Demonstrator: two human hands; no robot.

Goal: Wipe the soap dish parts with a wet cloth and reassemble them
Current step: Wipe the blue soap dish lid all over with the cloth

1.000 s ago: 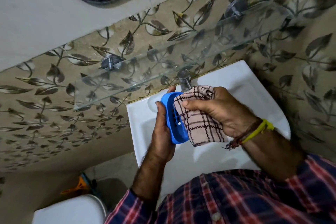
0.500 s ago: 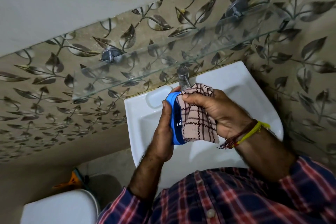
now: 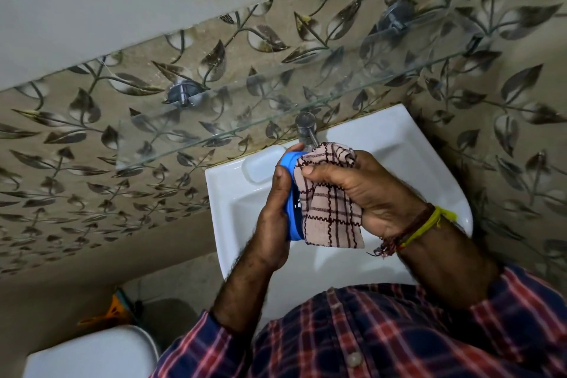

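A blue slotted soap dish part [image 3: 295, 212] stands on edge over the white sink [image 3: 233, 202], held from behind by my left hand [image 3: 274, 218]. Only its rim and a sliver of its slotted face show. My right hand [image 3: 365, 193] presses a pink checked cloth [image 3: 329, 215] flat against the dish's inner face, thumb on top of the cloth. The cloth hangs down past the dish's lower end. No other dish part is in sight.
A chrome tap [image 3: 306, 129] stands at the sink's back edge just above my hands. A glass shelf [image 3: 245, 107] juts from the leaf-patterned wall over it. A white toilet tank [image 3: 92, 353] sits at lower left, with an orange object [image 3: 113, 313] on the floor beside it.
The dish has turned more edge-on, so its slotted face is now almost hidden. The cloth covers more of it and has slid along the inner face.
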